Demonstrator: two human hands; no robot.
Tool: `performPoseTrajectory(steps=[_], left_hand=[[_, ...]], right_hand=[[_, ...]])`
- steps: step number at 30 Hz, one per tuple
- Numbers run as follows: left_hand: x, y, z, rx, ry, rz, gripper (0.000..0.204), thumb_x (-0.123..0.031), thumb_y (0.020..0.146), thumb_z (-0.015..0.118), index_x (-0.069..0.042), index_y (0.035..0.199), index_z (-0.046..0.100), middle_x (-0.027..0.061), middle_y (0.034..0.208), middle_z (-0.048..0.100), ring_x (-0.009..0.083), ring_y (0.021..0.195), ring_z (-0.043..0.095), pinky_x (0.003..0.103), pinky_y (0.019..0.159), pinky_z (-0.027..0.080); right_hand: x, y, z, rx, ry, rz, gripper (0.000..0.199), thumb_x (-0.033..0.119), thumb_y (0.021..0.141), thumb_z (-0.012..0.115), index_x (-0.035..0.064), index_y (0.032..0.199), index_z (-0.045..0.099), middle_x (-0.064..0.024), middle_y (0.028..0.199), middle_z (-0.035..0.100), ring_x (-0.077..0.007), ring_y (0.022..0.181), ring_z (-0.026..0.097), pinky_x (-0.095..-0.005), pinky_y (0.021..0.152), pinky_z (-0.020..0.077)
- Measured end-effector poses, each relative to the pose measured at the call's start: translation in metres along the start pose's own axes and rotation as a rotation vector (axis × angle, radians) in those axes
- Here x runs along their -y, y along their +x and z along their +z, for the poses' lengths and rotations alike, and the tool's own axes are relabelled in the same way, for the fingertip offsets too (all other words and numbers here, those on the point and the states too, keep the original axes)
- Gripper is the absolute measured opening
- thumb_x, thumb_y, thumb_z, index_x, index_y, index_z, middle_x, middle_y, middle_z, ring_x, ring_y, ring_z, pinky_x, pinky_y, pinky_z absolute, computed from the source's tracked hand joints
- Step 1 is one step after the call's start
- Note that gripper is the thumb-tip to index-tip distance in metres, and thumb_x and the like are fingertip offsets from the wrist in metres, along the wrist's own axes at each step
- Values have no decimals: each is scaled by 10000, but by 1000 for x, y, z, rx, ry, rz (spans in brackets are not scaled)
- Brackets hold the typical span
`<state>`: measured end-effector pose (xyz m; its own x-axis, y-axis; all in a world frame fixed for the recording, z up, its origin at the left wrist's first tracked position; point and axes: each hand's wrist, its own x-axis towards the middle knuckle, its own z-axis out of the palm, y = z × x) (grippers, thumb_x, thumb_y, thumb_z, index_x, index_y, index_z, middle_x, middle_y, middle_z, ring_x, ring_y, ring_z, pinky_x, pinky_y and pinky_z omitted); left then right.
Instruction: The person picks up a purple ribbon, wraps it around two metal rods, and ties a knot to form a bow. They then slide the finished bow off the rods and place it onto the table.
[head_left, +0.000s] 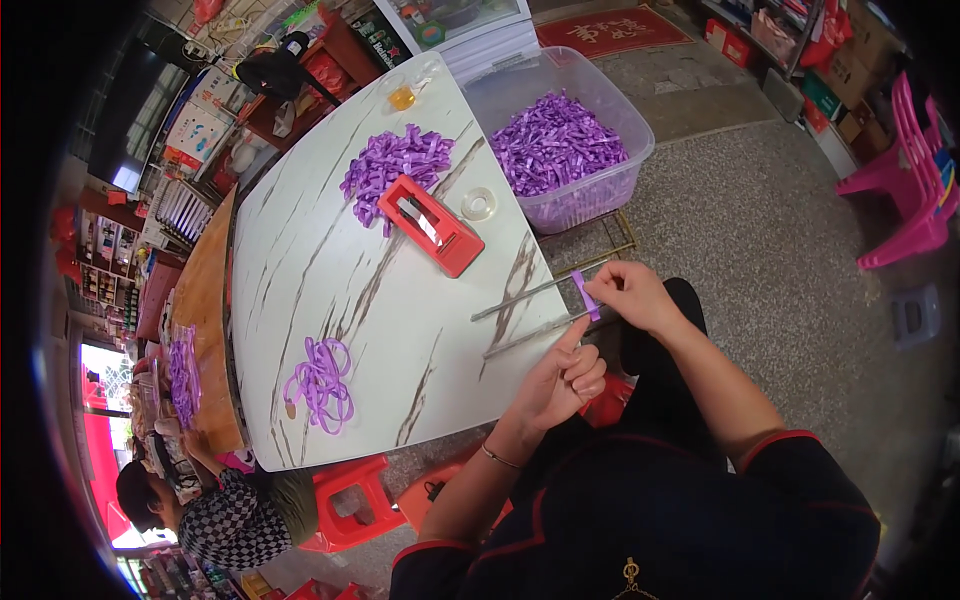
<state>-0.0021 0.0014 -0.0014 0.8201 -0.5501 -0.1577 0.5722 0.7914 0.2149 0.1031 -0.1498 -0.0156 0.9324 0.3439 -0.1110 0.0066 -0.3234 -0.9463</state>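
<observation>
A short purple ribbon (586,296) lies across the ends of two thin metal rods (530,297), which reach past the right edge of the white marbled table (400,300). My right hand (630,295) pinches this ribbon between thumb and fingers. Below it, my left hand (563,378) points its index finger up to the ribbon's near end; its other fingers curl loosely with nothing seen in them. A red tape dispenser (432,226) sits farther in on the table, beside a roll of clear tape (479,204) and a heap of purple ribbon pieces (400,165).
A clear plastic bin (640,150) full of purple ribbon pieces stands off the table's far right side. Looped purple ribbon (322,385) lies at the table's left. Another person (220,510) sits at lower left near a red stool (355,505). Pink chairs (905,180) stand at right.
</observation>
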Motion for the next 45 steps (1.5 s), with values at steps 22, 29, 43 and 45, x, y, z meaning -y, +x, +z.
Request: performPoseTrajectory(steps=[22,29,43,45], left_hand=[[0,0,-2,-30,74,49,508,-155,856,430,-119,1345,298,-29,613,304,97,588,318,229,565,306],[7,-1,20,-176,226,44,512,-184,883,410,-46,1353,261,4,643,368,126,627,387,232,580,339],[-18,6,36,-163,1294,362,509,-52,877,493,-28,1346,296,15,833,499,59,722,478,188,648,403],[-26,15,52,-148,1293,334,534,-3,852,519,-33,1342,312,12,891,500,60,760,488,189,680,416]], right_hand=[[-46,20,7,558,1075,474,325,313,886,512,90,1119,553,-13,989,614,-83,837,563,-231,689,451],[-4,18,-10,611,761,485,326,326,887,513,88,1104,566,4,955,626,-74,791,569,-214,673,450],[9,-9,-76,660,525,230,273,278,873,534,41,984,614,-5,775,620,-83,672,551,-194,619,418],[37,-21,-79,663,442,228,301,292,885,503,36,989,621,-12,775,630,-76,659,539,-189,611,408]])
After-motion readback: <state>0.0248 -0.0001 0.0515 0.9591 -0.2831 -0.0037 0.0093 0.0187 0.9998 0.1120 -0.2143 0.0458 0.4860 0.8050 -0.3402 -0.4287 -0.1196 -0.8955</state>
